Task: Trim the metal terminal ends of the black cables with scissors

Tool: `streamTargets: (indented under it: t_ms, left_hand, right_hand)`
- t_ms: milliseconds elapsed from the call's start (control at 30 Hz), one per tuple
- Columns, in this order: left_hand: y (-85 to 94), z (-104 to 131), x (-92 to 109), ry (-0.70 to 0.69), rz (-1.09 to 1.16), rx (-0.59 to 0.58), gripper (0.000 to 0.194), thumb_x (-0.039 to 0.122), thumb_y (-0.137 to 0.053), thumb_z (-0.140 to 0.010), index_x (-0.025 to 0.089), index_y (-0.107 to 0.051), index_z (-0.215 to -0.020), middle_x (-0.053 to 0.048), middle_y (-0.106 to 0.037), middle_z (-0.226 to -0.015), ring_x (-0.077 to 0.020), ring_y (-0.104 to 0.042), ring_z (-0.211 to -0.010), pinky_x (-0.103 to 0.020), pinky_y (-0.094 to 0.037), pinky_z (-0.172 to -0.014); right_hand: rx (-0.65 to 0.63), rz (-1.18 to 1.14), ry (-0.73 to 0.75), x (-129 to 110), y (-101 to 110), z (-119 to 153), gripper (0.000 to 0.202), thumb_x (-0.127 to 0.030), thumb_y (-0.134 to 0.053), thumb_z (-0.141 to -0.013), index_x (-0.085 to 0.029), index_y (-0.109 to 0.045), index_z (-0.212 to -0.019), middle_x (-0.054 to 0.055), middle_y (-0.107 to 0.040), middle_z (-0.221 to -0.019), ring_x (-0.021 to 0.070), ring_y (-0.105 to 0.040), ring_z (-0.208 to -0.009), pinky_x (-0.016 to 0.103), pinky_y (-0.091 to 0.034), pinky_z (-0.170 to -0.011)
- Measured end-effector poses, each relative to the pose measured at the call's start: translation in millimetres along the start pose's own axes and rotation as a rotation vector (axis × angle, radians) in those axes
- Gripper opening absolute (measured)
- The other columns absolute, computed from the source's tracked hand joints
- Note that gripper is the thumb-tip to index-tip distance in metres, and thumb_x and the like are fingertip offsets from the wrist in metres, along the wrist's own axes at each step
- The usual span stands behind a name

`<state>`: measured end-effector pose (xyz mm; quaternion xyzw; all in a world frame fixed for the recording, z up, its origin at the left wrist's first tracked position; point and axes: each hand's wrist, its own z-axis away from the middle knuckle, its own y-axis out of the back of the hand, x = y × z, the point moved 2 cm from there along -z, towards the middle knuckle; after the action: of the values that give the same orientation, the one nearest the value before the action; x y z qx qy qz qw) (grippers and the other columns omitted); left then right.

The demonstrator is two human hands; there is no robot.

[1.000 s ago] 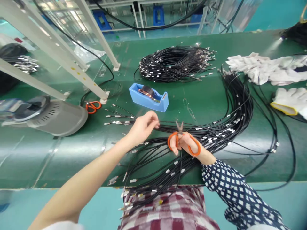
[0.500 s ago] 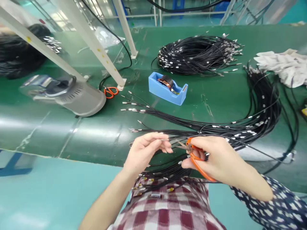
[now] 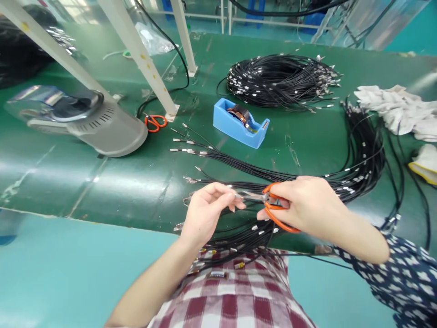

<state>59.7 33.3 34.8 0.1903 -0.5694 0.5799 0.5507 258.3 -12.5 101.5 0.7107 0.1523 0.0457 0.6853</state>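
My right hand (image 3: 302,200) grips orange-handled scissors (image 3: 278,218), its fingers in and around the loops. The metal blades point left, with their tips at the fingertips of my left hand (image 3: 210,207). That left hand pinches a thin, pale wire end; most of it is hidden by the fingers. Beneath both hands run black cables (image 3: 235,232) with white labels and metal ends, some reaching over the edge onto the checked apron (image 3: 228,296). Just beyond the hands, another bundle of black cables (image 3: 246,169) stretches across the bench and curves up at the right.
A blue tape dispenser (image 3: 239,130) stands behind the cables on the green bench (image 3: 191,105), with a coiled cable bundle (image 3: 273,84) beyond it. To the left are a grey machine (image 3: 116,132), second orange scissors (image 3: 155,123) and white posts (image 3: 139,50). White gloves (image 3: 399,109) lie at right.
The scissors have moved left and slightly up, and their blades have come together at the left fingertips. My left hand keeps its pinch. The view has shifted a little.
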Motion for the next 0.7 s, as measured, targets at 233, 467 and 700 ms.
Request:
streamTargets:
  t_ms: [233,467,700]
  left_hand:
    - [2.1,2.8,-2.5,-0.025,0.002,-0.058,0.015,0.025,-0.080,-0.077,0.014,-0.070,-0.077,-0.006,-0.077,-0.071,-0.0175,-0.073,-0.065,-0.025,-0.051,-0.060]
    - [2.5,4.9,-3.2,-0.042,-0.019,-0.074,0.011,0.024,-0.079,-0.079,0.015,-0.071,-0.079,-0.006,-0.078,-0.074,-0.0196,-0.075,-0.071,-0.027,-0.055,-0.064]
    - [1.4,7.9,-5.5,-0.062,-0.001,-0.066,0.007,0.021,-0.079,-0.078,0.017,-0.074,-0.079,-0.004,-0.078,-0.076,-0.0189,-0.076,-0.072,-0.026,-0.057,-0.064]
  right_hand:
    - [-0.121,-0.010,-0.008,-4.4,-2.8,-7.0,0.044,-0.058,-0.066,-0.082,-0.021,-0.059,-0.059,-0.002,-0.061,-0.051,0.0122,-0.046,-0.046,0.027,-0.022,-0.052]
    - [-0.196,-0.056,-0.016,-2.1,-3.8,-7.5,0.045,-0.065,-0.066,-0.079,-0.023,-0.066,-0.062,-0.001,-0.061,-0.049,0.0122,-0.048,-0.046,0.027,-0.019,-0.049]
    - [-0.282,-0.042,0.007,-1.2,1.3,-11.4,0.049,-0.067,-0.064,-0.080,-0.022,-0.063,-0.061,-0.001,-0.061,-0.052,0.0112,-0.044,-0.045,0.027,-0.017,-0.047]
